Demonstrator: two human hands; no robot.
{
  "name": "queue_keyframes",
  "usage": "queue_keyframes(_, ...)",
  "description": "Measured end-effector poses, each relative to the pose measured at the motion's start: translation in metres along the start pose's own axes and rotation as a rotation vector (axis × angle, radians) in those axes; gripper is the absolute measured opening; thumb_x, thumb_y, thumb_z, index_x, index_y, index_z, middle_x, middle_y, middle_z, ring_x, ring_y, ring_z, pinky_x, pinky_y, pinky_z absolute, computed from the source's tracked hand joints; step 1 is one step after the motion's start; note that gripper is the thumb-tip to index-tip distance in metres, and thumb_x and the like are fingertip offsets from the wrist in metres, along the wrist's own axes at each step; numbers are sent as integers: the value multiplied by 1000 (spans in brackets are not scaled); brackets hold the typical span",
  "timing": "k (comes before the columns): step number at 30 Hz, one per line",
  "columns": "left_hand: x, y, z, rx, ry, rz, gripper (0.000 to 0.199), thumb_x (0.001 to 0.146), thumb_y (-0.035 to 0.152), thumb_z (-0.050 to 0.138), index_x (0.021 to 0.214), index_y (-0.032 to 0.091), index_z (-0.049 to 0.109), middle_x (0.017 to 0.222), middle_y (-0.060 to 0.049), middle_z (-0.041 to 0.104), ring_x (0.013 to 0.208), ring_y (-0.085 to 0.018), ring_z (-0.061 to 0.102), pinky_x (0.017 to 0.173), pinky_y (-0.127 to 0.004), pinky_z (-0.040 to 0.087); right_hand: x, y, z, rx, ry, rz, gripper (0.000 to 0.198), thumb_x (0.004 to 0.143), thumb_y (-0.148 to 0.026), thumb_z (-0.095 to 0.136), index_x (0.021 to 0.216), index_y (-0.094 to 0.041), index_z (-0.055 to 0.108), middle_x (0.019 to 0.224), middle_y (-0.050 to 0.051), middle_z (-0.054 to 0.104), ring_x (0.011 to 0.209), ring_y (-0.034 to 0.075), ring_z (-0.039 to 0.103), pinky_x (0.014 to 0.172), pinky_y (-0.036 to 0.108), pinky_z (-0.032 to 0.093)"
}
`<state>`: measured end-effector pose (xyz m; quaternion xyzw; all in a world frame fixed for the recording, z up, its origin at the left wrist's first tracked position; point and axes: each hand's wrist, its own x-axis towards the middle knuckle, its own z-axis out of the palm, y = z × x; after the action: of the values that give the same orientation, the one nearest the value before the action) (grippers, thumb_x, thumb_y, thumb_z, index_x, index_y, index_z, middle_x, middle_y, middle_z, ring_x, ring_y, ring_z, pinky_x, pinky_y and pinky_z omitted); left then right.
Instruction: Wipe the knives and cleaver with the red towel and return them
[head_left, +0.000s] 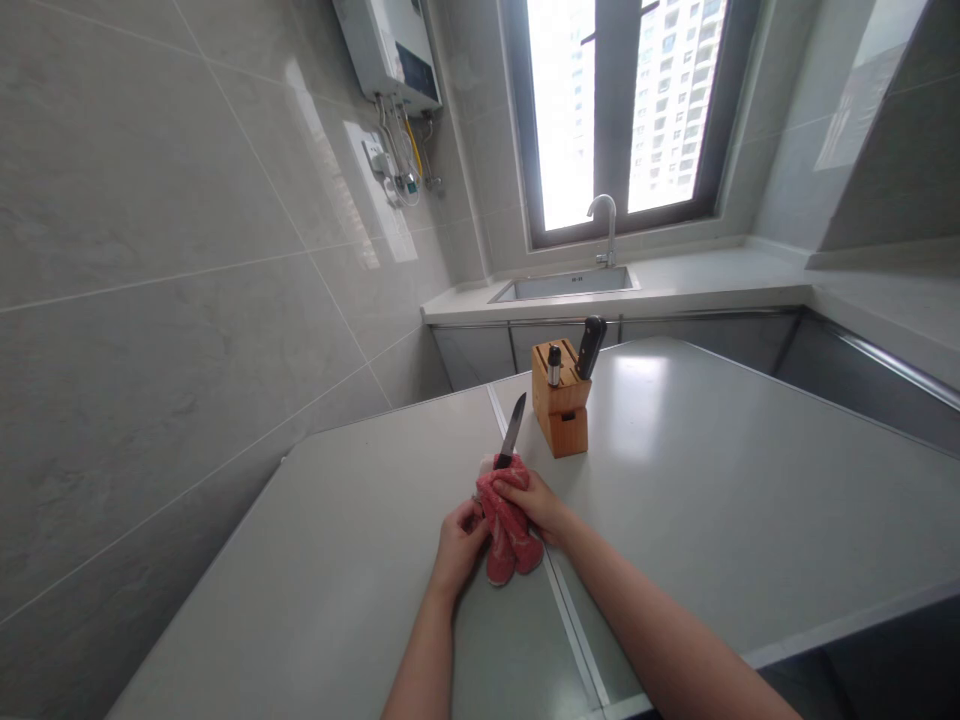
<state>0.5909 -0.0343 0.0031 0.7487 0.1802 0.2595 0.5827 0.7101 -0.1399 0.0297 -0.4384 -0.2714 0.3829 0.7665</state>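
A knife (pixel 514 430) points up and away from me, its blade bare and the top of its black handle showing. Around the handle lies a red cloth (pixel 501 545) with pale markings, its lower ends hanging towards the tabletop. My right hand (pixel 540 505) is closed on the cloth, thumb on top, pressing it against the handle. My left hand (pixel 459 545) is closed at the lower end of the handle, fingers pinched together; the cloth partly hides that grip. Just beyond the blade stands a wooden knife block (pixel 568 432) holding a large black-handled knife (pixel 592 347) and a smaller-handled tool (pixel 553 366).
The pale table (pixel 360 560) has a seam running under my hands. Past its far edge is a white counter (pixel 712 270) with a sink (pixel 562 285) and a faucet (pixel 609 225) below a window. A water heater (pixel 390 50) hangs on the tiled wall at left.
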Motion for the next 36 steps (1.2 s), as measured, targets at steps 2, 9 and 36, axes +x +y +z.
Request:
queue_keyframes(2, 0, 3, 0, -34, -6, 5, 26, 73, 39, 67, 75, 13, 65, 70, -1, 64, 67, -15, 53, 64, -24, 42, -1, 2, 0, -45, -33, -8, 33, 65, -40, 78, 87, -17, 70, 80, 2, 72, 76, 19, 66, 74, 31, 52)
queue_keyframes(9, 0, 4, 0, -105, 23, 2, 28, 72, 34, 69, 91, 13, 72, 85, -4, 73, 79, -19, 61, 74, -27, 47, 0, 5, -1, -93, -115, -25, 40, 65, -34, 79, 100, -18, 68, 88, 2, 72, 82, 18, 66, 79, 30, 52)
queue_keyframes(36, -1, 8, -2, -147, -3, 0, 30, 80, 37, 63, 96, 13, 69, 89, -4, 70, 82, -18, 58, 78, -26, 45, 2, -1, 1, -239, 3, -188, 32, 69, -41, 75, 90, -18, 69, 87, 4, 72, 84, 23, 66, 80, 36, 52)
